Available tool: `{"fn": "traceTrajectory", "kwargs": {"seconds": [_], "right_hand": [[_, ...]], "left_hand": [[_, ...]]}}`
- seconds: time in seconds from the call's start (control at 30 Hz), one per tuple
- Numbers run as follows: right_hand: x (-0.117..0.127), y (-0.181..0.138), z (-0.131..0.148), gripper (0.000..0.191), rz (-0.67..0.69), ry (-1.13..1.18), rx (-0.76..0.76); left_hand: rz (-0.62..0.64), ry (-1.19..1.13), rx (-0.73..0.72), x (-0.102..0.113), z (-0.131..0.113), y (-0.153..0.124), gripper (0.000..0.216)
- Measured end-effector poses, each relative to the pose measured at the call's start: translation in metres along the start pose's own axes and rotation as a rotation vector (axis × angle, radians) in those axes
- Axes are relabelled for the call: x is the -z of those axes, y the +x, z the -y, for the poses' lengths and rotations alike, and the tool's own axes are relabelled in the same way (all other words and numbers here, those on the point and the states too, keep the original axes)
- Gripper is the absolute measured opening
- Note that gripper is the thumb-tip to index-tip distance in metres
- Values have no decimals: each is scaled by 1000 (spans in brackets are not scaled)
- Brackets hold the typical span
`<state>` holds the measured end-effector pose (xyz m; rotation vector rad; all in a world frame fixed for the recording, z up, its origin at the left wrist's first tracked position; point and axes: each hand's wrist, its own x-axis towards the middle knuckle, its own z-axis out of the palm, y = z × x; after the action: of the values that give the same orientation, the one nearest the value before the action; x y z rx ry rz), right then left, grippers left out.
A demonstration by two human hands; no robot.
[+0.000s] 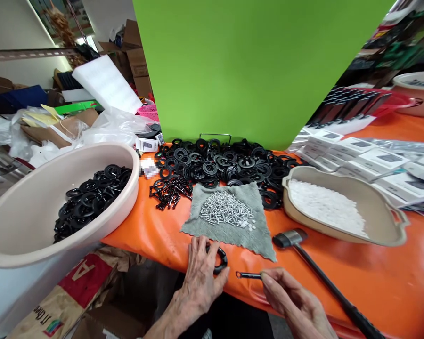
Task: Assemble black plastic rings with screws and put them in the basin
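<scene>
The left hand (199, 278) curls around a black ring (221, 260) at the near edge of the orange-covered desk (381, 282), while the right hand (289, 301) pinches a thin black rod (249, 275) between thumb and forefinger. The hands are apart, each closed on its own piece, with the rod's small looped end pointing toward the ring without touching it. The step in hand appears to be bringing these two pieces together, and the small gap calls for a steady line between loop and ring.

Just beyond the hands lies a grey cloth (226, 238) bearing a heap of silver screws (226, 209). Behind the cloth spreads a mound of black rings (215, 165). Left of the cloth stands a beige basin (38, 174) of similar rings; right of it lie a mallet (289, 238) and a beige tray (339, 181) of white granules (325, 205).
</scene>
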<state>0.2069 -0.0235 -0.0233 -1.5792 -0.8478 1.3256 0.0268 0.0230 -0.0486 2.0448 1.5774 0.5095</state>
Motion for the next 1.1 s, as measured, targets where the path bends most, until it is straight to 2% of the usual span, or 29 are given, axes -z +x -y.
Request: {"fn": "traceTrajectory", "kwargs": {"seconds": [0.1,0.2,0.3,0.37,0.43,0.57,0.7,0.83,1.1], "right_hand": [[-13,8,6,34,36,17,24],[-27,11,9,36,46,38,36],[-38,15,11,36,65,51,70],[-42,19,12,36,113,-24,128],[-41,26,11,35,174,-174,230],[-33,43,8,26,249,-409,436],[-30,51,1,16,263,-513,628],[-30,49,-11,22,254,-600,721],[-29,46,-19,32,256,-727,853]], "left_hand": [[62,-122,18,20,-6,1,48],[131,-367,-4,42,-13,0,45],[187,-563,26,49,-15,3,28],[194,-586,72,47,-14,6,17],[186,-562,71,44,-11,10,17],[174,-471,-42,46,-4,15,16],[193,-211,-113,46,2,18,17],[214,0,-156,41,5,18,17],[240,5,-165,38,6,18,19]]}}
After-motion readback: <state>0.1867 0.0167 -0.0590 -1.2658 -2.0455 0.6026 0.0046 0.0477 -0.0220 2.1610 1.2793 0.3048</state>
